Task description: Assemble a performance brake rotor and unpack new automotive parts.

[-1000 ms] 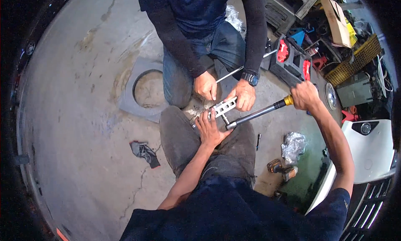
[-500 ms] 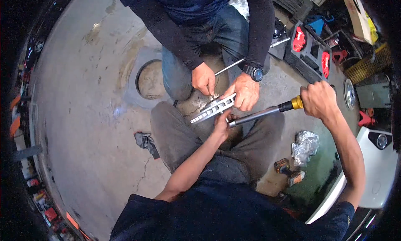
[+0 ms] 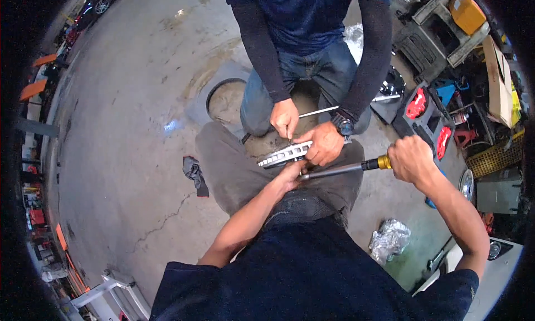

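Note:
My right hand (image 3: 413,159) is closed around the grip of a long torque wrench (image 3: 337,170) with a yellow collar, at the right. The wrench runs leftward to my left hand (image 3: 288,176), whose fingers close about its head, partly hidden under the disc. Just beyond lies a vented brake disc (image 3: 285,154), seen nearly edge-on above my lap. Across from me, a co-worker's hand (image 3: 325,142) presses on the disc's far face. That person's other hand (image 3: 285,119) pinches a tool at the disc, and a thin metal rod (image 3: 319,112) shows between their arms.
A grey foam piece with a round hole (image 3: 210,92) lies beside the co-worker's knee. Red brake calipers (image 3: 416,103) sit in a dark foam case at right. A dark glove (image 3: 195,175) and crumpled clear plastic (image 3: 389,240) lie on the floor. A white car panel (image 3: 501,271) stands lower right.
The view has shifted. The wrench and disc sit closer to my body, and my right hand has swung the wrench handle toward me. The co-worker still holds the disc.

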Action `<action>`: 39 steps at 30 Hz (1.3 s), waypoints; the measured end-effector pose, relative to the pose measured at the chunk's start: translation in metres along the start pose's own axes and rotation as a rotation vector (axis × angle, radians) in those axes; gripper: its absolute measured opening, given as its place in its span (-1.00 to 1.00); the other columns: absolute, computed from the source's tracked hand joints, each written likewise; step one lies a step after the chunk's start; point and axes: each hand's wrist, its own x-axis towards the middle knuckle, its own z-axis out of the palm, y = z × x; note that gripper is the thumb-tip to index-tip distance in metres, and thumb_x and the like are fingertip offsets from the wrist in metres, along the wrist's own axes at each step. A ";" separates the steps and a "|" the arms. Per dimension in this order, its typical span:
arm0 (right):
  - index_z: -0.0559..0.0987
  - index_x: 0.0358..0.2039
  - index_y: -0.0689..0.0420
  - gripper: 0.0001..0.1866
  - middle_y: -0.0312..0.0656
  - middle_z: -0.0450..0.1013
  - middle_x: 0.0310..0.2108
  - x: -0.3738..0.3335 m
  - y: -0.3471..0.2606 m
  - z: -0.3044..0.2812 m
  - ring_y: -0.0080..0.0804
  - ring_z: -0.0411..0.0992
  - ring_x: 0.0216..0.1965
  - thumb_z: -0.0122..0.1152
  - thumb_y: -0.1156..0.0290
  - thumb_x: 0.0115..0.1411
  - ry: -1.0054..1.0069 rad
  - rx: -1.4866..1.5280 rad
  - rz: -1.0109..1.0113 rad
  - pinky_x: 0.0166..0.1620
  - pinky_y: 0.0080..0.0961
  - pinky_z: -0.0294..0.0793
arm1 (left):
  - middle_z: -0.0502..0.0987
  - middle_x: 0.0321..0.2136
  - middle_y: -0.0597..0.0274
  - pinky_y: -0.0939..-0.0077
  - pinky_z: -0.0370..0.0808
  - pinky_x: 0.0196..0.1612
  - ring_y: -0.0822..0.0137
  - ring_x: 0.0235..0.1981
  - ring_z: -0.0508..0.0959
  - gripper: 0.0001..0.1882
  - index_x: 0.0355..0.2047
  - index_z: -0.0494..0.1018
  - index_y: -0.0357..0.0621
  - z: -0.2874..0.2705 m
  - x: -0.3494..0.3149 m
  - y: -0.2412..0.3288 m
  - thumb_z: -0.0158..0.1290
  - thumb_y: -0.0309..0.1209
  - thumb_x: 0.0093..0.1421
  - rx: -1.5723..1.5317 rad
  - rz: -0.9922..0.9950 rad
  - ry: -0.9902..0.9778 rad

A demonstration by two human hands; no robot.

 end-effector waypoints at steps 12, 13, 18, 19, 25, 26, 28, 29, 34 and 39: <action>0.59 -0.54 0.11 -0.86 -0.08 0.53 -0.59 0.008 -0.005 -0.006 -0.12 0.56 -0.50 0.11 0.36 -0.02 -0.142 -0.008 0.029 -0.39 -0.25 0.54 | 0.35 -0.58 0.42 0.52 0.30 -0.47 0.48 -0.56 0.30 -0.86 -0.43 0.46 -0.07 -0.007 0.011 -0.016 0.04 -0.33 0.26 -0.071 0.015 0.080; 0.58 -0.53 0.11 -0.87 -0.08 0.51 -0.60 0.008 -0.005 -0.004 -0.11 0.54 -0.51 0.11 0.36 -0.03 -0.138 -0.004 0.044 -0.39 -0.23 0.52 | 0.34 -0.58 0.43 0.52 0.29 -0.47 0.48 -0.55 0.29 -0.85 -0.43 0.44 -0.06 -0.006 0.010 -0.017 0.04 -0.32 0.27 -0.076 0.020 0.106; 0.56 -0.49 0.13 -0.86 -0.04 0.50 -0.64 0.013 -0.001 0.000 -0.07 0.53 -0.55 0.11 0.36 -0.04 -0.142 -0.035 0.061 -0.43 -0.20 0.52 | 0.31 -0.55 0.44 0.51 0.25 -0.48 0.49 -0.54 0.27 -0.83 -0.43 0.40 -0.04 -0.003 0.006 -0.017 0.03 -0.28 0.28 -0.123 0.041 0.114; 0.56 -0.49 0.13 -0.86 -0.03 0.50 -0.63 0.016 0.000 0.000 -0.07 0.54 -0.53 0.13 0.37 -0.06 -0.164 -0.033 0.057 -0.43 -0.22 0.52 | 0.30 -0.55 0.45 0.49 0.26 -0.48 0.50 -0.54 0.27 -0.83 -0.41 0.39 -0.03 -0.002 0.006 -0.016 0.02 -0.27 0.28 -0.113 0.032 0.124; 0.57 -0.49 0.12 -0.86 -0.01 0.50 -0.61 0.024 0.002 0.001 -0.03 0.54 -0.52 0.16 0.38 -0.10 -0.182 -0.058 0.074 -0.39 -0.21 0.54 | 0.29 -0.54 0.46 0.51 0.37 -0.47 0.52 -0.54 0.28 -0.86 -0.35 0.42 -0.01 0.002 0.006 -0.016 0.04 -0.25 0.27 -0.099 0.009 0.175; 0.57 -0.49 0.12 -0.86 -0.01 0.50 -0.61 0.025 0.003 0.002 -0.03 0.54 -0.52 0.16 0.38 -0.10 -0.170 -0.030 0.041 -0.39 -0.21 0.54 | 0.29 -0.54 0.46 0.51 0.37 -0.47 0.52 -0.54 0.28 -0.86 -0.35 0.42 -0.01 0.003 0.006 -0.016 0.04 -0.25 0.27 -0.110 0.010 0.201; 0.57 -0.50 0.10 -0.86 -0.05 0.52 -0.57 0.027 0.004 0.004 -0.06 0.54 -0.45 0.09 0.35 0.03 -0.249 -0.022 0.088 -0.34 -0.19 0.53 | 0.29 -0.56 0.45 0.53 0.36 -0.53 0.52 -0.58 0.28 -0.88 -0.34 0.42 -0.01 0.006 0.006 -0.017 0.04 -0.28 0.26 -0.121 0.036 0.214; 0.57 -0.50 0.10 -0.86 -0.05 0.52 -0.57 0.028 0.005 0.005 -0.06 0.54 -0.45 0.09 0.35 0.03 -0.233 -0.024 0.082 -0.34 -0.19 0.53 | 0.29 -0.56 0.45 0.53 0.36 -0.53 0.52 -0.58 0.28 -0.88 -0.34 0.42 -0.01 0.007 0.007 -0.017 0.04 -0.28 0.26 -0.123 0.033 0.213; 0.58 -0.44 0.09 -0.86 -0.07 0.50 -0.59 0.031 0.005 0.004 -0.08 0.53 -0.42 0.08 0.36 0.04 -0.250 -0.050 0.085 -0.30 -0.19 0.52 | 0.25 -0.66 0.47 0.50 0.22 -0.63 0.53 -0.67 0.23 -0.88 -0.41 0.40 0.00 0.009 0.008 -0.016 0.04 -0.30 0.24 -0.111 0.089 0.253; 0.58 -0.45 0.14 -0.84 -0.09 0.51 -0.58 0.022 0.004 -0.003 -0.08 0.53 -0.48 0.07 0.36 0.05 -0.183 -0.056 0.033 -0.33 -0.21 0.50 | 0.23 -0.68 0.47 0.50 0.15 -0.63 0.53 -0.68 0.21 -0.82 -0.49 0.37 0.02 0.011 -0.001 -0.009 0.01 -0.28 0.24 -0.014 0.005 0.277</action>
